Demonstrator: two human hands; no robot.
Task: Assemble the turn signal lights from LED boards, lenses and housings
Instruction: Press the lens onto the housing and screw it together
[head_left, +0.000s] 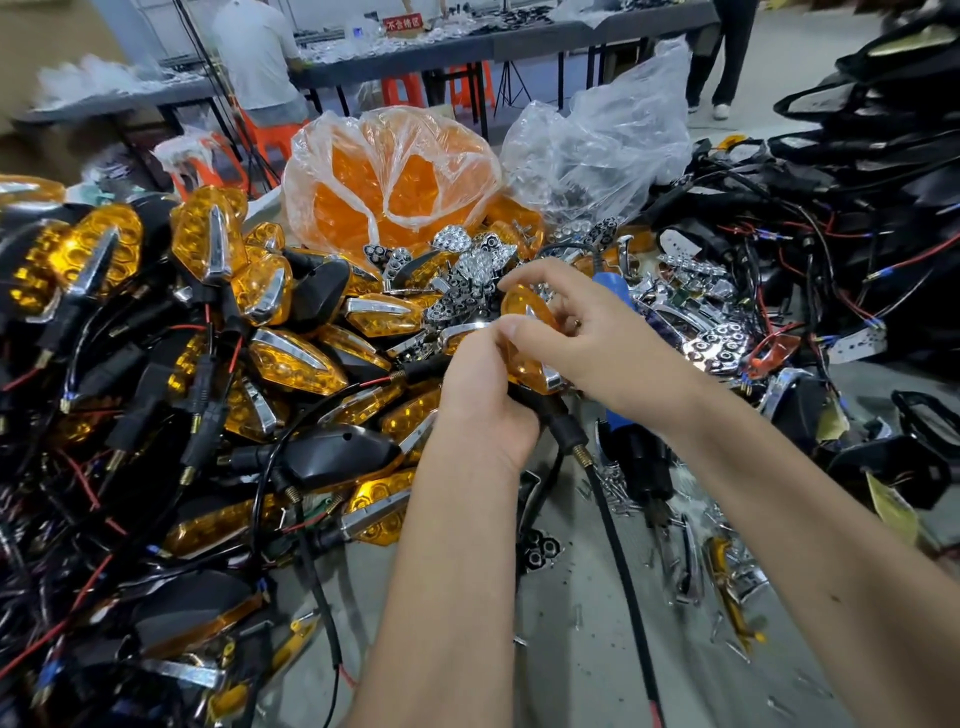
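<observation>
Both forearms reach in from near edge. Left hand (480, 395) grips black housing stalk (563, 431) from below; right hand (597, 338) pinches amber lens (524, 332) directly above it, long axis running near-to-far, mid-table.

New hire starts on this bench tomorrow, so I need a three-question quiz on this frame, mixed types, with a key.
1. True or false: both hands hold the same signal light.
2. Multiple choice: the bag of amber lenses lies
A. beyond the pile of finished lights
B. under the right hand
C. on the far table
3. Fill in: the black stem sticks out below the ____ hand's grip.

Key:
1. true
2. A
3. left
</observation>
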